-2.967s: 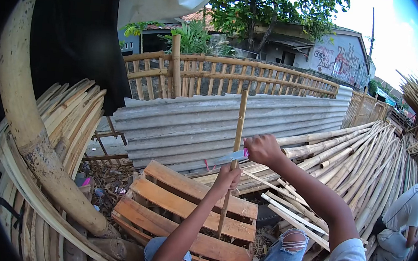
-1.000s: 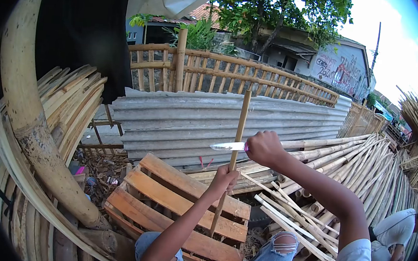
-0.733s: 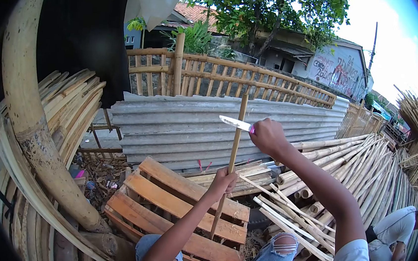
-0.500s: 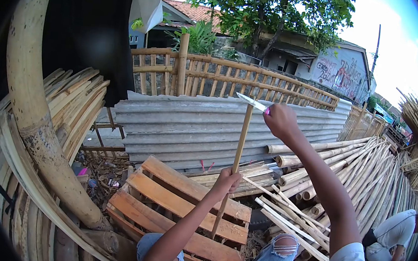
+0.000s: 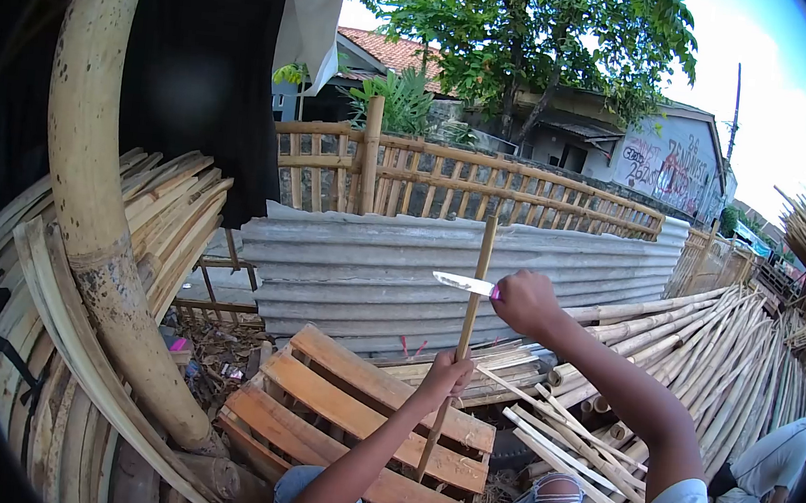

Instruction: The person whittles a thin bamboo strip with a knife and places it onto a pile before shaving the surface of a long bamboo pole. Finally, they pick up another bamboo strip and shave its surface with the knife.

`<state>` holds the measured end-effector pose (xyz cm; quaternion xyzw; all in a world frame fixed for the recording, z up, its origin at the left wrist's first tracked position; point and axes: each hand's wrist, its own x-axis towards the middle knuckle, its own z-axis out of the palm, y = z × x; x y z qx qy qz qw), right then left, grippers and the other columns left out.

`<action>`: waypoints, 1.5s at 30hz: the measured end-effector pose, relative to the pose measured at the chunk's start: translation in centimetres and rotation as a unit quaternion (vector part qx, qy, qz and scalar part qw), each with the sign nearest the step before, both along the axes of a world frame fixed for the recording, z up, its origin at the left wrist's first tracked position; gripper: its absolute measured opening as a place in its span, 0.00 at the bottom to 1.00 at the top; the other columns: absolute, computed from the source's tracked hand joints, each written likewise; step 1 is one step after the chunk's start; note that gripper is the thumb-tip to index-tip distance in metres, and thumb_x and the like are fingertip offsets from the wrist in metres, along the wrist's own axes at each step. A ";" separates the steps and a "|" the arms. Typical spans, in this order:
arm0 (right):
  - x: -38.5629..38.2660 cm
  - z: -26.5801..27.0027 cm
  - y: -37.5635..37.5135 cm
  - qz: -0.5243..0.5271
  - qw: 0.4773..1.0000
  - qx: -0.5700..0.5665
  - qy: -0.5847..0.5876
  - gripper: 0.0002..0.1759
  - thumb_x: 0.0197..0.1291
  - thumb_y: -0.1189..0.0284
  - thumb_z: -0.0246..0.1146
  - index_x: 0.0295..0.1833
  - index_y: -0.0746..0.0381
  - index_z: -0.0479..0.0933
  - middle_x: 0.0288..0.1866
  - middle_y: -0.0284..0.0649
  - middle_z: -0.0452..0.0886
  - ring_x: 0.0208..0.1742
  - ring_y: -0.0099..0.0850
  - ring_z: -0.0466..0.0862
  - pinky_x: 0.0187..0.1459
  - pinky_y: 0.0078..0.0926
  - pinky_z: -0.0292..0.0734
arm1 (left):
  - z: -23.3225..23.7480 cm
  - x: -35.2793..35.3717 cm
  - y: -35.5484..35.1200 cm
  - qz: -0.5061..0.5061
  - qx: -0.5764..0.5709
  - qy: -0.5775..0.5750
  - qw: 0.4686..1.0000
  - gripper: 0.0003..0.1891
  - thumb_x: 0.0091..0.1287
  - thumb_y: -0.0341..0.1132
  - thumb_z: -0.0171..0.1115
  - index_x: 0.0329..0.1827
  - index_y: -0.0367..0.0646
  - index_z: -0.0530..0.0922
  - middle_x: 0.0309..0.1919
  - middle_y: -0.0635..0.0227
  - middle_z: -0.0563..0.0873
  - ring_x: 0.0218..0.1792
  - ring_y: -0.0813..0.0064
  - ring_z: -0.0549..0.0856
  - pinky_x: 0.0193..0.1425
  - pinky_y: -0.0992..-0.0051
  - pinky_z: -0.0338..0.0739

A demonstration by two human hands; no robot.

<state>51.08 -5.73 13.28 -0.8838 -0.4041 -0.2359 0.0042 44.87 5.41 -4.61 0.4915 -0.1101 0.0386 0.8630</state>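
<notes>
My left hand is wrapped round the lower half of an upright bamboo strip, whose foot rests on a slatted wooden crate. The strip leans slightly, its top to the right. In my right hand is a knife with a pink handle, mostly hidden by the fingers. Its pale blade points left and crosses the strip below the top end. Whether the edge bites into the bamboo cannot be made out.
A thick bamboo pole and split bamboo stand at my left. Bamboo poles lie in a pile at the right, beside a crouching person. Corrugated sheeting and a bamboo fence run ahead.
My right hand has brought the knife down along the bamboo strip, from near its top to lower on it. The left hand keeps its hold. The view has shifted slightly.
</notes>
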 end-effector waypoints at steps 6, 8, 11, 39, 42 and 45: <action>-0.2 -1.7 -0.2 0.029 0.986 -0.159 -0.047 0.10 0.45 0.66 0.60 0.21 0.60 0.81 0.23 0.48 0.81 0.26 0.46 0.83 0.30 0.39 0.78 | -0.2 0.8 0.0 -0.002 -0.008 0.000 1.000 0.11 0.64 0.29 0.52 0.25 0.49 0.62 0.12 0.80 0.60 0.08 0.89 0.56 0.10 0.82 0.46; 0.2 -2.3 -0.1 0.026 0.987 -0.152 -0.053 0.10 0.45 0.67 0.60 0.21 0.60 0.80 0.23 0.48 0.81 0.26 0.45 0.84 0.29 0.38 0.78 | -0.3 1.1 0.1 -0.001 -0.011 0.012 1.000 0.11 0.64 0.29 0.51 0.25 0.49 0.61 0.12 0.80 0.60 0.08 0.89 0.56 0.10 0.82 0.46; 1.3 -3.1 0.2 0.032 0.994 -0.076 -0.076 0.11 0.47 0.66 0.59 0.20 0.61 0.80 0.21 0.50 0.80 0.25 0.48 0.83 0.29 0.40 0.77 | -0.3 1.0 0.5 0.008 -0.010 0.015 1.000 0.12 0.65 0.29 0.50 0.24 0.50 0.60 0.12 0.80 0.60 0.08 0.89 0.56 0.10 0.82 0.46; 0.0 -6.3 -1.7 0.062 0.994 -0.089 -0.021 0.13 0.49 0.66 0.59 0.21 0.62 0.79 0.19 0.50 0.79 0.23 0.50 0.81 0.28 0.45 0.76 | -0.4 0.0 -0.4 0.113 0.050 0.026 0.992 0.08 0.63 0.29 0.53 0.26 0.44 0.65 0.13 0.79 0.65 0.10 0.90 0.61 0.11 0.82 0.53; 1.8 -4.1 -1.4 0.022 0.999 0.002 -0.040 0.13 0.48 0.66 0.60 0.20 0.63 0.79 0.19 0.51 0.78 0.23 0.50 0.81 0.27 0.43 0.76 | 0.1 0.1 -0.4 0.121 0.055 0.025 0.991 0.08 0.62 0.29 0.53 0.26 0.44 0.65 0.13 0.79 0.66 0.10 0.90 0.61 0.11 0.82 0.53; 3.5 -0.4 -1.3 -0.019 0.993 0.079 -0.081 0.13 0.49 0.67 0.59 0.20 0.64 0.79 0.18 0.51 0.78 0.23 0.50 0.80 0.26 0.42 0.76 | 0.0 -0.4 -0.7 0.113 0.055 0.034 0.992 0.09 0.63 0.29 0.54 0.26 0.44 0.64 0.13 0.79 0.66 0.10 0.89 0.61 0.11 0.82 0.53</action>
